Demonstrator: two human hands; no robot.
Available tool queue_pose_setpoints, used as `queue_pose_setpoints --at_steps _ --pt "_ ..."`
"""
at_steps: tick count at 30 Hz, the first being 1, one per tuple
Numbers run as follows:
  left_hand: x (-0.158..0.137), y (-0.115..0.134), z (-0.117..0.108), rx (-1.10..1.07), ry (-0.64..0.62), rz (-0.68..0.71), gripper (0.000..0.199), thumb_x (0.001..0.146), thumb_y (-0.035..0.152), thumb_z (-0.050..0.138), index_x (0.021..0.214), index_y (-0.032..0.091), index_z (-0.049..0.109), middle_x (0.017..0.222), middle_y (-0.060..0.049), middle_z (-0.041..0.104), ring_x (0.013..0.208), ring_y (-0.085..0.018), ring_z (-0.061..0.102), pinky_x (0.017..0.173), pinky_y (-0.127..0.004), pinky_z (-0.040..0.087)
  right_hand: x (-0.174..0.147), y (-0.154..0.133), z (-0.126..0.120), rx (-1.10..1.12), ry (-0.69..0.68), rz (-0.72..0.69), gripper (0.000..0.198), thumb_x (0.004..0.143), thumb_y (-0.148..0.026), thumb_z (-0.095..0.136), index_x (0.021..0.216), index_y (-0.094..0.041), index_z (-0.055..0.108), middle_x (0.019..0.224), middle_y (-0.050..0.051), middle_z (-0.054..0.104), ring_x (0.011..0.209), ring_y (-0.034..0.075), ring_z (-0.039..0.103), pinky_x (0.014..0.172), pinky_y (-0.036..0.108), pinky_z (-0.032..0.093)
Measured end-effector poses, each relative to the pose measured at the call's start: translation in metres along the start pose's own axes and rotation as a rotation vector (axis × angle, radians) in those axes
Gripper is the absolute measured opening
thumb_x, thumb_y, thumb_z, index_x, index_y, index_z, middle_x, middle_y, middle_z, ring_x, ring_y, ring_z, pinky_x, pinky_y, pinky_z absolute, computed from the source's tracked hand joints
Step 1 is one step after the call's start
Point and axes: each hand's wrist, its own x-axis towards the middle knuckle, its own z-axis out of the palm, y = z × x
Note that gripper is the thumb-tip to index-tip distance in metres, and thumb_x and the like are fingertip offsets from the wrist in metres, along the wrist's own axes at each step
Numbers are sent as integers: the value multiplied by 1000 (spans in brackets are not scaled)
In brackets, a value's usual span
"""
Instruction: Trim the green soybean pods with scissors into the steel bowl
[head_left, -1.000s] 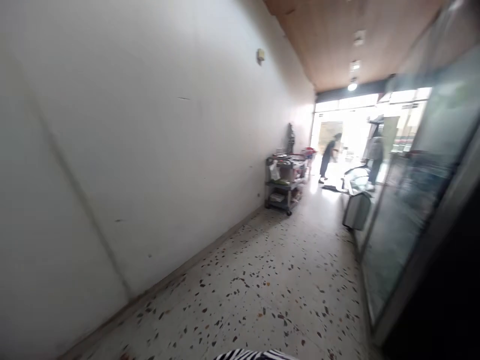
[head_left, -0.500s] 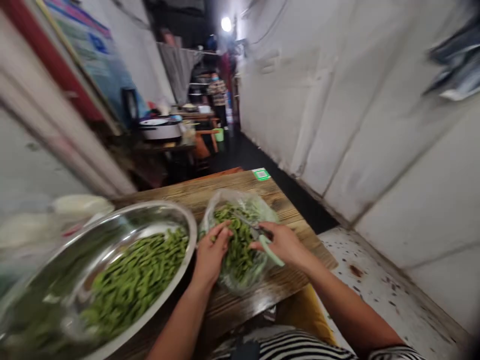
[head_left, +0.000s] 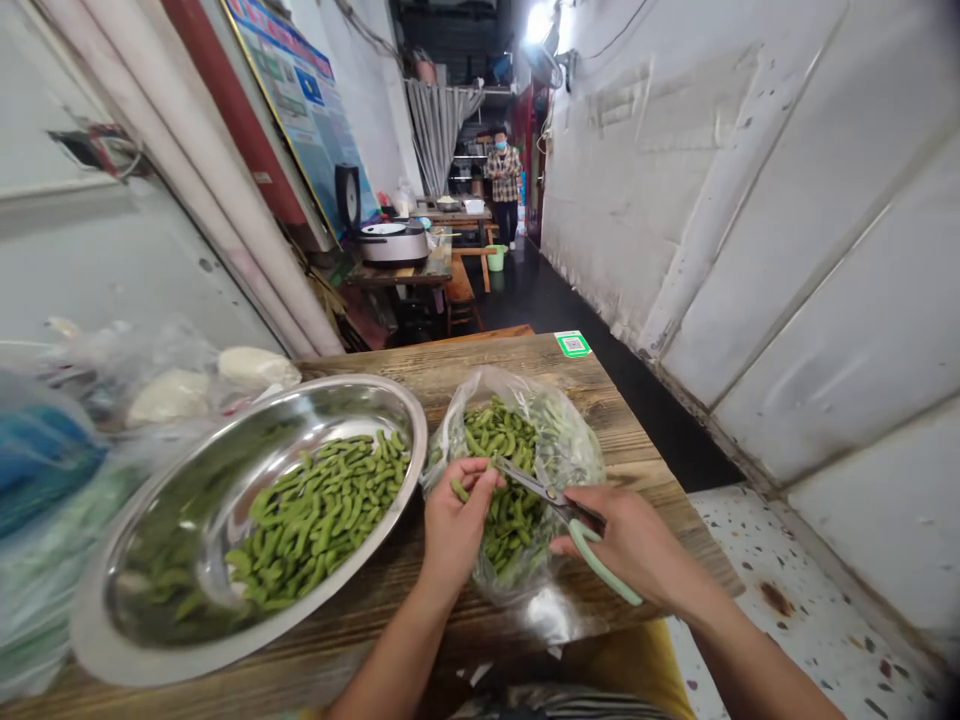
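My left hand (head_left: 459, 515) pinches a green soybean pod (head_left: 460, 490) between thumb and fingers, over the near left side of a clear plastic bag (head_left: 577, 425). In my right hand (head_left: 626, 535) is a pair of scissors (head_left: 551, 494) with pale green handles. The blade tips point left and reach the pod end at my left fingertips. Inside the opened bag lies a heap of loose green pods (head_left: 504, 435). Left of the bag stands a wide steel basin (head_left: 187, 455), with many pods (head_left: 322, 520) spread over its bottom right part.
Everything stands on a wooden table (head_left: 637, 450) with a green code sticker (head_left: 574, 344) at its far corner. Plastic bags (head_left: 176, 395) crowd the left side. Farther back are a rice cooker (head_left: 394, 245) with raised lid, a green bucket (head_left: 496, 258) and a standing person (head_left: 504, 178).
The view has swung left, so the table and basin sit farther right and look sharper. The scissors' tips are now at the pod in my left fingers.
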Motion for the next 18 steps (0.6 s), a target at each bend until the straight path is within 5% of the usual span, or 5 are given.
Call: queue_pose_setpoints --at_steps 9,18 --pt "-8 8 1 163 -50 75 22 75 38 64 81 17 62 71 -4 68 59 -14 58 50 -23 40 5 -5 2 23 -1 -84 35 74 -55 66 79 -21 64 67 -1 61 58 13 50 54 21 30" --pt "-5 5 -4 81 -148 -62 34 68 44 70 79 13 61 63 0 63 40 -4 35 40 -19 26 9 1 13 -34 -6 -67 35 78 -54 62 83 -19 68 69 4 68 62 16 59 57 22 32"
